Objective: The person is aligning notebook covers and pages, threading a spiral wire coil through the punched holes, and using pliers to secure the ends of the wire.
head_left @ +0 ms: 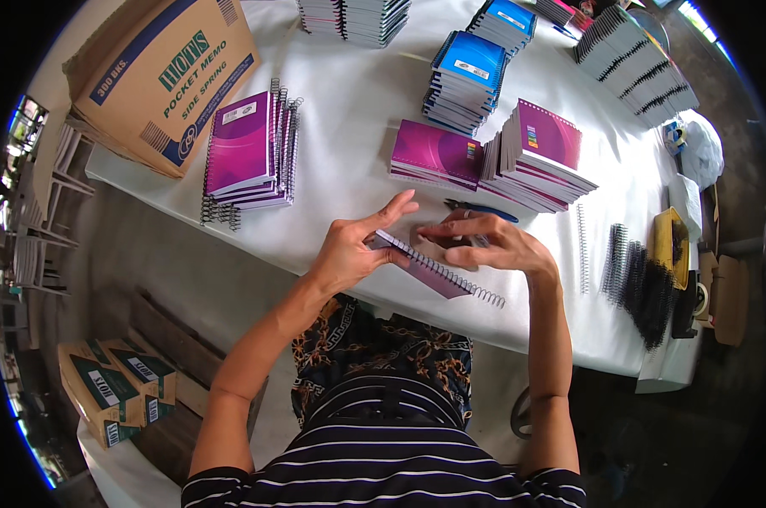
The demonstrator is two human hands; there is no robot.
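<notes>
Pinched between the thumb and fingers of my left hand is a small purple notebook, tilted above the table's near edge. A wire coil runs along the notebook's edge, and its loose end sticks out past the lower right corner. Close over the coil is my right hand, its thumb and fingers apart; whether a fingertip touches the wire I cannot tell. Just behind the right hand lie pliers with blue handles, partly hidden by it.
Purple notebooks with coils are stacked left, beside a large carton. Ahead stand purple stacks with punched edges and blue notebooks. At right lie black coils and a yellow tray. Smaller boxes sit lower left.
</notes>
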